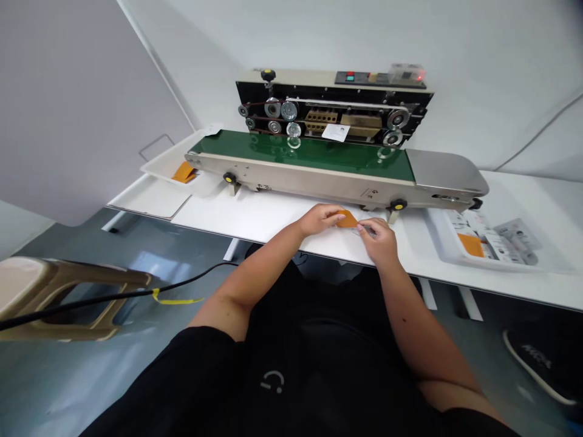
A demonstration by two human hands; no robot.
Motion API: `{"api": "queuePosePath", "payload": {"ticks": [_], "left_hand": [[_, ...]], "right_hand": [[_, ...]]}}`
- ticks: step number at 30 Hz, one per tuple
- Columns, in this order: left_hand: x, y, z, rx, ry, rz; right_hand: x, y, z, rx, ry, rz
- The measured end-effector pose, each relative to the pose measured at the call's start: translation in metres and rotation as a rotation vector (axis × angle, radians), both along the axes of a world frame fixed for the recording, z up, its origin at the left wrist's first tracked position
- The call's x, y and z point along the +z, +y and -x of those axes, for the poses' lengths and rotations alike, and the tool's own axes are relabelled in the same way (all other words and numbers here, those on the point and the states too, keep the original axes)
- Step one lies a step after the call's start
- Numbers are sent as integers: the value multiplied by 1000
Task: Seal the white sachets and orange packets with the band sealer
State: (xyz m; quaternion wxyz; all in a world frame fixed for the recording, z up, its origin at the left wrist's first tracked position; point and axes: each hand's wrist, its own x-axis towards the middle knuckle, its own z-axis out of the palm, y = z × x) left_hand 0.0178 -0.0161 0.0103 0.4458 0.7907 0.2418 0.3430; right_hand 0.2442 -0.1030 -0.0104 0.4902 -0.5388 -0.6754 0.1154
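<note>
My left hand (321,219) pinches a small flat orange packet (347,219) by its left side, just above the white table. At its right corner, the fingers of my right hand (379,238) are closed on the same packet. Something pale or clear shows under the right fingers, too blurred to name. Behind both hands stands a band sealing machine (300,173) with a green conveyor belt (273,149). A white packet (336,132) with small print leans at the sealing rollers, over the back of the belt.
To the right, a clear plastic bin (449,255) holds white printed packets and an orange one (471,245). Another bin (152,169), at the belt's left end, contains orange packets (184,172). A beige stool (86,297) and a black cable (182,283) are at the left.
</note>
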Motion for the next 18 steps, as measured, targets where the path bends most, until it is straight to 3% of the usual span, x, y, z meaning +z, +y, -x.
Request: {"api": "queuePosePath", "payload": {"ticks": [2,8,14,18], "left_hand": [[0,0,-1,8,-26,47],[1,7,-1,59,-75,-21],[-4,13,-3,31,-238,300],[-2,14,-2,-7,-314,442]], "right_hand": [[-1,-1,0,-26,25,15],[-7,-1,-2,-108,174,102],[-11,1,0,-105,325,91],[-5,2,1,-16,209,101]]}}
